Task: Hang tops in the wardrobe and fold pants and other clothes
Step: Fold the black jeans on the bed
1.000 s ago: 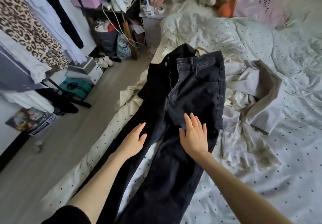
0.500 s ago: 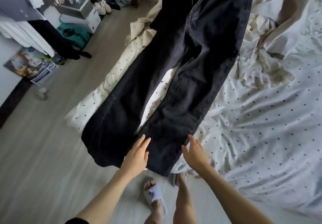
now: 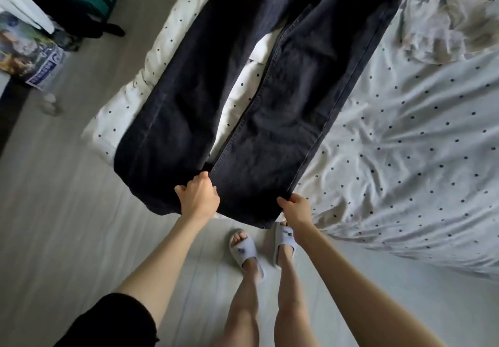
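Here: polka-dot bed point(image 3: 405, 136) (rumpled) | pale floor point(image 3: 54, 238) | left hand point(image 3: 198, 198), right hand point(image 3: 295, 211) gripping jeans point(image 3: 270, 90) hems

Both hands point(image 3: 198, 198) point(image 3: 296, 210) curled, arms outstretched.

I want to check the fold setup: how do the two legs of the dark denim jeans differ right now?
The jeans' left leg has its hem overhanging the bed edge above the floor; the right leg lies further in on the white dotted sheet. Both hands grip the right leg's hem, the left hand at its inner corner, the right hand at its outer corner; the left leg's outer side lies free. Both legs lie flat and straight.
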